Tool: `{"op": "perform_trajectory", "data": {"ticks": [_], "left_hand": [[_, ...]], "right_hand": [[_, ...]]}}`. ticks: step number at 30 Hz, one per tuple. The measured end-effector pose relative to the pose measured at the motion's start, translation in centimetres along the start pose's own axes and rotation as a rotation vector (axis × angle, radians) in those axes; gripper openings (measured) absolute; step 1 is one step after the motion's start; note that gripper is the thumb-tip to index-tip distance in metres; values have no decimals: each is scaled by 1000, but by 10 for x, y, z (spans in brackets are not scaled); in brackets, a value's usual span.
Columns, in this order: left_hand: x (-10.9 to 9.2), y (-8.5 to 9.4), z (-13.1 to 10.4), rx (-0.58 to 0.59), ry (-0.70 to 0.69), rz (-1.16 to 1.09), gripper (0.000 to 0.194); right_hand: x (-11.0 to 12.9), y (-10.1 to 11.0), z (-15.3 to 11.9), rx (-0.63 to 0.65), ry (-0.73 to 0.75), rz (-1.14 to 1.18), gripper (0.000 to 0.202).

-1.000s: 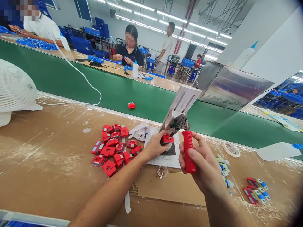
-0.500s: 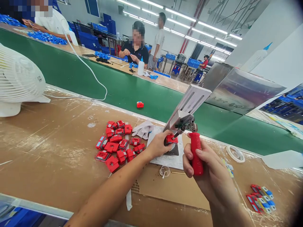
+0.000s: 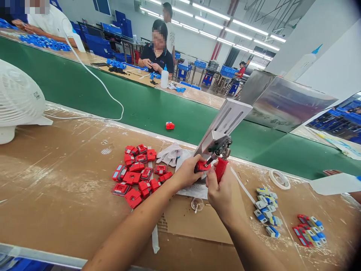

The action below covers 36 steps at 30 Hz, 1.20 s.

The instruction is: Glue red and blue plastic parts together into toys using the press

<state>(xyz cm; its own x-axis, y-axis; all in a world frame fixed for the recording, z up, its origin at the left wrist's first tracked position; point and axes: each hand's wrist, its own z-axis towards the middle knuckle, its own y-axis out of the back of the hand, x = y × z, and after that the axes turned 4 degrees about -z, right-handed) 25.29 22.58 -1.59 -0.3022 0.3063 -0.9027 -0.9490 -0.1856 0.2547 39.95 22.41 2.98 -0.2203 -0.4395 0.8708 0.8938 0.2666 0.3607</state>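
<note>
My left hand (image 3: 189, 170) grips a red part (image 3: 202, 166) under the tip of a metal toggle press (image 3: 220, 146) on a slotted upright plate (image 3: 228, 117). The fingers of my right hand (image 3: 221, 188) are wrapped round the press's red handle (image 3: 221, 168), which is close to the red part. The plunger tip meets or nearly meets the part; the exact contact is too small to tell. Several red parts (image 3: 134, 177) lie in a pile left of my left hand, beside a white glove (image 3: 169, 154). A small clear cup (image 3: 197, 204) sits in front of the press.
Grey, blue and yellow parts (image 3: 266, 210) and red-blue parts (image 3: 309, 230) lie at right, near a tape roll (image 3: 279, 179). One red part (image 3: 170, 125) is on the green belt (image 3: 146, 116). A fan (image 3: 21, 94) stands left. Another person's hand (image 3: 332, 172) shows at right.
My right hand has brought the red handle down and left, closer to the part. The red part on the belt sits slightly further right. A person's hand has appeared at the right edge.
</note>
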Motion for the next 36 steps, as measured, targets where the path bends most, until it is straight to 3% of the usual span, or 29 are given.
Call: {"op": "perform_trajectory", "data": {"ticks": [3,11,17,21,23,28,30,32,36], "left_hand": [[0,1,1,14,-21,-11,26],[-3,5,-5,34,-45,26,38],[-9,9,-11,22,-41,120,47],[-11,11,-11,5,-34,184,48],[-13,23,-15,-29,-24,214,43],[-22,82,-41,-179,61,314,29],[-26,101,-54,-66,100,470,24],[-30,110,-65,41,113,623,20],[-32,104,-80,153,105,828,20]], "right_hand": [[-16,-7,8,-113,53,-109,19],[-9,12,-11,28,57,-7,37],[-17,34,-6,-214,50,374,33],[-30,43,-7,-317,66,330,27],[-33,48,-15,-203,90,155,26],[-17,57,-39,405,297,-242,17],[-6,53,-44,548,364,-334,4],[1,47,-47,650,409,-427,9],[1,37,-49,731,445,-558,16]]}}
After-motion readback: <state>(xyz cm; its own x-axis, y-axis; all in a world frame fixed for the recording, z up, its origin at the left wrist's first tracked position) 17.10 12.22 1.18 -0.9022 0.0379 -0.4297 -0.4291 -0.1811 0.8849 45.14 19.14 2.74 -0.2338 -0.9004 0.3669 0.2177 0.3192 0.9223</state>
